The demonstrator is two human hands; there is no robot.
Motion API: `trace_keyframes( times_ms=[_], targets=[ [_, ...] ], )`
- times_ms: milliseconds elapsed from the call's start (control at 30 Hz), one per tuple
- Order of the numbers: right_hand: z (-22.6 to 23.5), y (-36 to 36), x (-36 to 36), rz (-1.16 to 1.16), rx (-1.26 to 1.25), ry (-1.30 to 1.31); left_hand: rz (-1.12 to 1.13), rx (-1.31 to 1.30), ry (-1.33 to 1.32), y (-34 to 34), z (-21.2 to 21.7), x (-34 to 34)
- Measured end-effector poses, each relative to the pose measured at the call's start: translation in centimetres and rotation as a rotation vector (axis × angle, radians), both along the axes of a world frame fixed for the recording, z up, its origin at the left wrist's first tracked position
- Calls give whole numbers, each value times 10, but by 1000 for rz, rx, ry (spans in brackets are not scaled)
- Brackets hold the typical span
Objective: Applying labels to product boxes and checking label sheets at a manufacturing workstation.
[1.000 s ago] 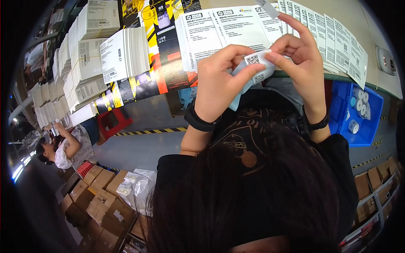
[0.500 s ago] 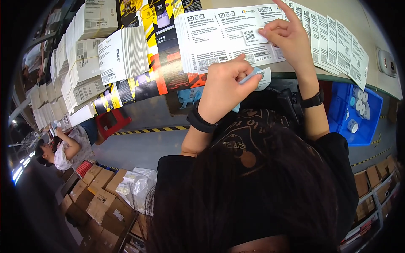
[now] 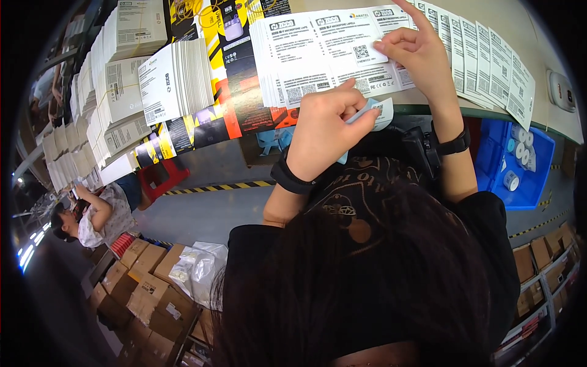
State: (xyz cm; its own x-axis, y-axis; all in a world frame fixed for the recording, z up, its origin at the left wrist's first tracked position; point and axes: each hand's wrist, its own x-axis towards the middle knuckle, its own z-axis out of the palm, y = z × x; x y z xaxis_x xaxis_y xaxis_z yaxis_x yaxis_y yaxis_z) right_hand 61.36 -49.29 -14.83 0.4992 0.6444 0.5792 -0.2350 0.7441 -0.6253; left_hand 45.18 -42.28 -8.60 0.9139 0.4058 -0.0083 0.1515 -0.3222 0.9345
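Observation:
My right hand [image 3: 422, 64] pinches the edge of a small white label [image 3: 362, 54] with a square code on it, thumb and index finger together. That label lies against one of the white printed leaflets [image 3: 333, 46], which are fanned in an overlapping row along the table edge. Nearer to me, my left hand [image 3: 330, 125] is closed around a label strip [image 3: 384, 115] with pale blue backing; a white label shows at the strip's curled end. The left fingertips are partly hidden behind the strip and hand.
Stacks of folded leaflets [image 3: 177, 79] stand at the left on black, yellow and orange printed sheets [image 3: 244, 98]. A blue bin [image 3: 532, 177] with label rolls is below the table's right side. Cardboard boxes [image 3: 150, 300] and a seated person [image 3: 101, 214] are at lower left.
Both hands hold nearly the same place and grip. The small label has shifted very slightly against the leaflet; the view itself has moved a little.

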Motion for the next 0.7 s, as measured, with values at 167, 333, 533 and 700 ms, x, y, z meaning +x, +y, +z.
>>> trace_keyframes(
  times_ms=[167,333,533,700],
  targets=[
    [-30,-6,6,5,22,4,4,-3,-2,0,0,0],
    [-1,0,-2,-43,-12,-16,2,5,7,0,0,1],
    [55,-12,-22,-409,-1254,-288,6,18,-5,-1,-1,2],
    [52,-7,-35,-589,-1314,-561,-14,39,-2,-1,0,3]
  ],
)
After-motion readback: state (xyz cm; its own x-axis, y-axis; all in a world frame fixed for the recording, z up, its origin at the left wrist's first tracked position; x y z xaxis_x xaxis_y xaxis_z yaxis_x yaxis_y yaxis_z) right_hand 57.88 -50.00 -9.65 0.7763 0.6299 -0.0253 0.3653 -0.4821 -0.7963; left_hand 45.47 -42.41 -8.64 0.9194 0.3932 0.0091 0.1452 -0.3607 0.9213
